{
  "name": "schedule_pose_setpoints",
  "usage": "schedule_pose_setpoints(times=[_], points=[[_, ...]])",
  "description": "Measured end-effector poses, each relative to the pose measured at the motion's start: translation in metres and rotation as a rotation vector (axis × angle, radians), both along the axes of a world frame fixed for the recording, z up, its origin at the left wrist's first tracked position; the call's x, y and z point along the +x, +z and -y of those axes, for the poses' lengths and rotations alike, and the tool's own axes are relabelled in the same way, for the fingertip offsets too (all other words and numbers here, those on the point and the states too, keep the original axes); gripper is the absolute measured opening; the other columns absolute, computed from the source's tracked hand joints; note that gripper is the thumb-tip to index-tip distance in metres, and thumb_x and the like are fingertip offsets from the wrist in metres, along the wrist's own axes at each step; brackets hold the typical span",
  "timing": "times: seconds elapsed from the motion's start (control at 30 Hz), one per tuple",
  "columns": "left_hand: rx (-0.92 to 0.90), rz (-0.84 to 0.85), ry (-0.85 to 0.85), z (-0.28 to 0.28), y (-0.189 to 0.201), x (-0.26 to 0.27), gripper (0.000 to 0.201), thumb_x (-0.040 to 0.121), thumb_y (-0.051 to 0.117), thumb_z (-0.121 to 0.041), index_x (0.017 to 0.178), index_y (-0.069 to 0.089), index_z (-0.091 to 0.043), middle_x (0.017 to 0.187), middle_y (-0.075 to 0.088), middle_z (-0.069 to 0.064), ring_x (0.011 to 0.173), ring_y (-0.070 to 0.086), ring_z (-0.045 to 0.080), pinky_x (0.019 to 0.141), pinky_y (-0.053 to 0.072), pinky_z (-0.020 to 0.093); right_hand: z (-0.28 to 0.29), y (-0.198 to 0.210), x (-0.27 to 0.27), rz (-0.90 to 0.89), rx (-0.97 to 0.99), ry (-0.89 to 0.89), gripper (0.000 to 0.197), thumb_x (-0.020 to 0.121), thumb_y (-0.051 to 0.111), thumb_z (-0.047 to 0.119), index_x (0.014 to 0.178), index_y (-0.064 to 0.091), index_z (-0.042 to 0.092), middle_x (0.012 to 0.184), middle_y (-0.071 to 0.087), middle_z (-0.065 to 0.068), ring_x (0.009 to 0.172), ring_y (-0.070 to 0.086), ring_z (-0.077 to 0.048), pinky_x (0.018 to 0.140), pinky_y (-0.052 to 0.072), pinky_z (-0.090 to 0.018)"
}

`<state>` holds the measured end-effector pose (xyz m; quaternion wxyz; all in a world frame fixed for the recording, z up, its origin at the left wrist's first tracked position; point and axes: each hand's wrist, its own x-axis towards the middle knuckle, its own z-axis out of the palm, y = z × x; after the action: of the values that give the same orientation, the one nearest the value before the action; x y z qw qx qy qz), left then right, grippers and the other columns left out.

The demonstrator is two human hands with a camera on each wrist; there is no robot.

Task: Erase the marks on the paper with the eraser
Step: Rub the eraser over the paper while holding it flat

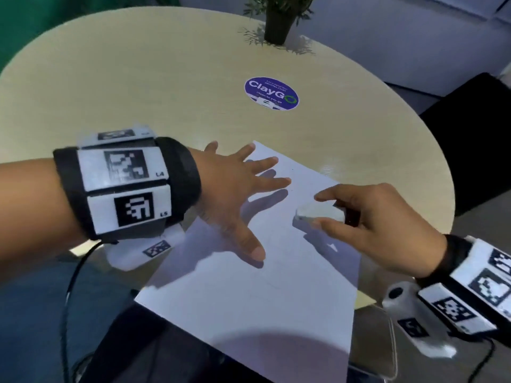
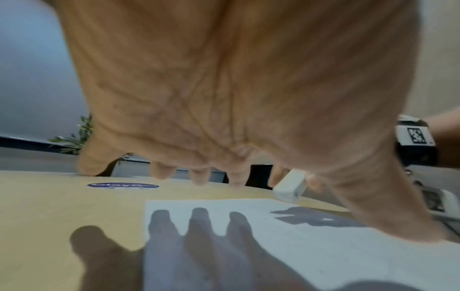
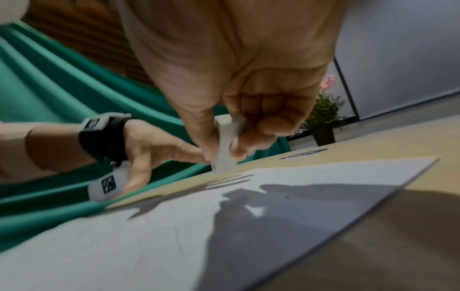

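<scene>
A white sheet of paper (image 1: 249, 299) lies on the round beige table (image 1: 138, 92), and its near end reaches past the table's front edge. Faint pencil marks (image 3: 178, 242) show on it. My left hand (image 1: 262, 194) hovers over the sheet's far left part with fingers spread and straight, casting a shadow below. My right hand (image 1: 359, 214) pinches a white block eraser (image 1: 318, 214) between thumb and fingers. The eraser (image 3: 225, 145) hangs a little above the paper (image 3: 174, 236), apart from its own shadow. The left wrist view shows the eraser (image 2: 290, 187) beyond my left palm (image 2: 224, 98).
A potted plant (image 1: 276, 23) stands at the table's far edge, and a round purple sticker (image 1: 271, 93) sits in the middle. A black chair (image 1: 470, 134) is at the right. A glossy flat device (image 1: 381, 341) lies by the paper's near right corner. Green cloth (image 3: 62, 88) hangs at the left.
</scene>
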<state>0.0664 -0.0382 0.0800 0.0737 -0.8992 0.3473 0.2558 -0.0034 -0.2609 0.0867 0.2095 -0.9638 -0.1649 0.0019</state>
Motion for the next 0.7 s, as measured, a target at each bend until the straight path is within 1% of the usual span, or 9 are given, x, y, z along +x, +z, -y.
schedule_pose_setpoints(times=[0.13, 0.27, 0.4, 0.43, 0.5, 0.53, 0.6, 0.63, 0.7], points=[[0.071, 0.012, -0.045, 0.010, -0.004, -0.008, 0.114, 0.062, 0.051, -0.086, 0.146, -0.015, -0.046, 0.158, -0.022, -0.011, 0.146, -0.014, 0.019, 0.111, 0.003, 0.065, -0.014, -0.005, -0.004, 0.005, -0.028, 0.090, 0.038, 0.084, 0.059, 0.054, 0.089, 0.068, 0.017, 0.040, 0.041, 0.014, 0.045, 0.047, -0.003, 0.050, 0.032, -0.017], [0.132, 0.066, -0.075, 0.014, -0.006, -0.009, 0.113, 0.061, 0.048, -0.088, 0.147, -0.011, -0.045, 0.159, -0.014, -0.010, 0.146, 0.002, 0.022, 0.109, 0.012, 0.067, -0.021, -0.006, 0.013, 0.039, -0.077, 0.129, 0.035, 0.080, 0.056, 0.051, 0.080, 0.068, 0.017, 0.044, 0.036, 0.013, 0.043, 0.039, -0.003, 0.049, 0.029, -0.024], [0.103, 0.059, -0.044, 0.013, -0.014, -0.010, 0.117, 0.055, 0.048, -0.090, 0.146, -0.012, -0.048, 0.158, -0.018, -0.010, 0.147, -0.004, 0.022, 0.111, 0.007, 0.064, -0.034, -0.012, -0.003, -0.030, -0.142, 0.181, 0.030, 0.080, 0.055, 0.043, 0.069, 0.059, 0.016, 0.049, 0.042, 0.006, 0.047, 0.041, -0.015, 0.049, 0.036, -0.032], [0.088, 0.053, -0.039, 0.011, -0.015, -0.010, 0.118, 0.051, 0.039, -0.095, 0.146, -0.013, -0.048, 0.158, -0.020, -0.009, 0.147, -0.006, 0.023, 0.112, 0.005, 0.063, -0.037, -0.013, -0.009, -0.073, -0.150, 0.218, 0.030, 0.081, 0.054, 0.043, 0.068, 0.057, 0.016, 0.050, 0.044, 0.005, 0.048, 0.042, -0.018, 0.049, 0.038, -0.033], [0.054, 0.040, -0.049, 0.009, -0.018, -0.008, 0.129, 0.030, 0.005, -0.102, 0.146, -0.011, -0.047, 0.159, -0.018, -0.007, 0.147, -0.007, 0.023, 0.112, 0.003, 0.062, -0.035, -0.012, -0.001, -0.080, -0.155, 0.198, 0.032, 0.080, 0.054, 0.043, 0.068, 0.061, 0.014, 0.050, 0.046, 0.004, 0.049, 0.043, -0.020, 0.049, 0.037, -0.032], [0.054, 0.033, -0.054, 0.010, -0.018, -0.008, 0.130, 0.028, -0.001, -0.100, 0.146, -0.011, -0.046, 0.159, -0.018, -0.007, 0.147, -0.007, 0.023, 0.112, 0.003, 0.062, -0.033, -0.009, 0.006, -0.048, -0.152, 0.158, 0.033, 0.079, 0.055, 0.044, 0.070, 0.064, 0.013, 0.049, 0.045, 0.006, 0.049, 0.043, -0.020, 0.050, 0.036, -0.029], [0.080, 0.047, -0.072, 0.008, -0.019, -0.009, 0.120, 0.044, 0.021, -0.096, 0.146, -0.015, -0.045, 0.158, -0.022, -0.007, 0.147, -0.010, 0.023, 0.113, 0.004, 0.061, -0.034, -0.006, 0.011, 0.013, -0.156, 0.147, 0.031, 0.077, 0.058, 0.041, 0.073, 0.067, 0.012, 0.048, 0.043, 0.010, 0.049, 0.041, -0.019, 0.049, 0.035, -0.026], [0.067, 0.054, -0.076, 0.006, -0.020, -0.008, 0.114, 0.050, 0.023, -0.094, 0.147, -0.012, -0.045, 0.158, -0.021, -0.007, 0.147, -0.010, 0.024, 0.113, 0.004, 0.061, -0.037, -0.006, 0.006, -0.008, -0.175, 0.196, 0.029, 0.077, 0.058, 0.040, 0.072, 0.065, 0.012, 0.048, 0.045, 0.010, 0.048, 0.042, -0.020, 0.049, 0.037, -0.027], [0.006, 0.053, -0.085, 0.003, -0.022, -0.007, 0.105, 0.054, 0.005, -0.090, 0.149, 0.002, -0.044, 0.161, -0.009, -0.005, 0.147, -0.006, 0.023, 0.113, 0.004, 0.063, -0.045, -0.008, -0.005, -0.097, -0.198, 0.285, 0.029, 0.078, 0.057, 0.040, 0.071, 0.064, 0.013, 0.051, 0.053, 0.003, 0.049, 0.048, -0.021, 0.050, 0.042, -0.032]])
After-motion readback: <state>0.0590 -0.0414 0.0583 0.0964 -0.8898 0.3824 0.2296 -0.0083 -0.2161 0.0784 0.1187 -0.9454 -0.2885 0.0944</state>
